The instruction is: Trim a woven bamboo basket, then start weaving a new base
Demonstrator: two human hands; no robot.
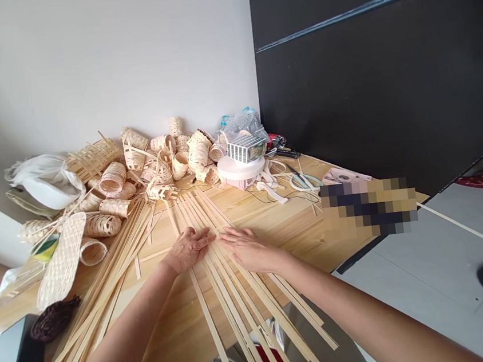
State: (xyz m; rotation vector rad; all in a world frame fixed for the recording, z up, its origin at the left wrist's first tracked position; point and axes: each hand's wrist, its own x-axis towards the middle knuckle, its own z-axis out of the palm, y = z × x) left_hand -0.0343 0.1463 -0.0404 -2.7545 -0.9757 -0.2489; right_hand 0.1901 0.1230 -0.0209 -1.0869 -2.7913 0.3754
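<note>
My left hand (190, 248) lies flat on a fan of pale bamboo strips (232, 297), and my right hand (248, 249) rests on the same strips just beside it. Their fingertips nearly meet. Neither hand grips anything. The strips spread out from under my palms and run past the near edge of the wooden table (175, 337). A looser bundle of long bamboo strips (106, 293) lies to the left of my left arm.
Several woven bamboo baskets (136, 169) are heaped at the back against a white wall. Behind them are a white turntable (240, 169), scissors (301, 174), a white bag (43, 181) and a dark wall panel. A pixelated patch (369, 208) covers the right side.
</note>
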